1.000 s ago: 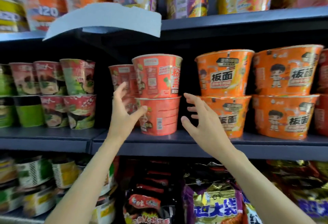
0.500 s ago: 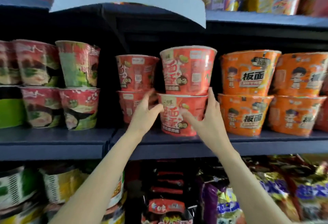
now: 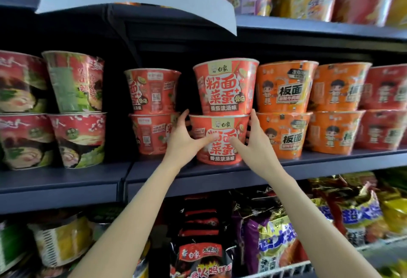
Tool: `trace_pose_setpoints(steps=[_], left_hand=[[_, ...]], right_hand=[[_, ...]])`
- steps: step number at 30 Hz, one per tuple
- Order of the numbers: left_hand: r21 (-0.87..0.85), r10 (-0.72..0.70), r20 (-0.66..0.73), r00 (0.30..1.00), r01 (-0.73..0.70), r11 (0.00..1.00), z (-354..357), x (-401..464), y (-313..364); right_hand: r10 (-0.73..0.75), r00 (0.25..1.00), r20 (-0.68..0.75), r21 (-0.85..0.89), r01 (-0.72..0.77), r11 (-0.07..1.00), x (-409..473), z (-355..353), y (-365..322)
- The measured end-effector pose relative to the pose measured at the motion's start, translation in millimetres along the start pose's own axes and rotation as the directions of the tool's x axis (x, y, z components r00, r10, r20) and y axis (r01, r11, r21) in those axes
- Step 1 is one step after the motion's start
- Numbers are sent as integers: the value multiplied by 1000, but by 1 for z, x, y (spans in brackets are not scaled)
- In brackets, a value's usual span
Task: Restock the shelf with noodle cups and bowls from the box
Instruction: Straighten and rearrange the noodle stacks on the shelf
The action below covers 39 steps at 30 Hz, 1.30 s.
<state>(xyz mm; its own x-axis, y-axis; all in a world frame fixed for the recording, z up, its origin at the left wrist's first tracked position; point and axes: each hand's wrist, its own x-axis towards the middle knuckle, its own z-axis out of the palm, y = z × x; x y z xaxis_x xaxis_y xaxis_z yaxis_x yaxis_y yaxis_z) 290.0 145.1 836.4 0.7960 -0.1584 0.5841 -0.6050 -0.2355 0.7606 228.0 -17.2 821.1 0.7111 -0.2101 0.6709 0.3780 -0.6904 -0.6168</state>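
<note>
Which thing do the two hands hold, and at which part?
The left hand and right hand grip the lower red noodle bowl by its sides.

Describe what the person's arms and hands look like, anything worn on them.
Both forearms are bare to the bottom edge of the picture: no sleeves show. The left hand and right hand wear no gloves, and no watch, bracelet or ring is visible on wrists or fingers. The nails look short and unpainted, though the picture is slightly soft.
</note>
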Motion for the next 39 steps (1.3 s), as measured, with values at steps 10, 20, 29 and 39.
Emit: trace_pose_setpoints(steps=[10, 20, 29, 39], left_hand=[[258, 6, -162, 987, 37, 965, 29, -3, 7], [-72, -8, -141, 990, -2, 997, 14, 16, 33], [-236, 51, -136, 989, -82, 968, 9, 21, 30], [-137, 90, -141, 986, -110, 984, 9, 18, 21]], right_hand=[[36, 999, 40, -195, -27, 981, 18, -12, 0], [-211, 964, -164, -161, 185, 969, 26, -36, -23], [-141, 989, 45, -77, 144, 987, 55, -37, -28], [-146, 989, -38, 21, 147, 989, 33, -35, -15]])
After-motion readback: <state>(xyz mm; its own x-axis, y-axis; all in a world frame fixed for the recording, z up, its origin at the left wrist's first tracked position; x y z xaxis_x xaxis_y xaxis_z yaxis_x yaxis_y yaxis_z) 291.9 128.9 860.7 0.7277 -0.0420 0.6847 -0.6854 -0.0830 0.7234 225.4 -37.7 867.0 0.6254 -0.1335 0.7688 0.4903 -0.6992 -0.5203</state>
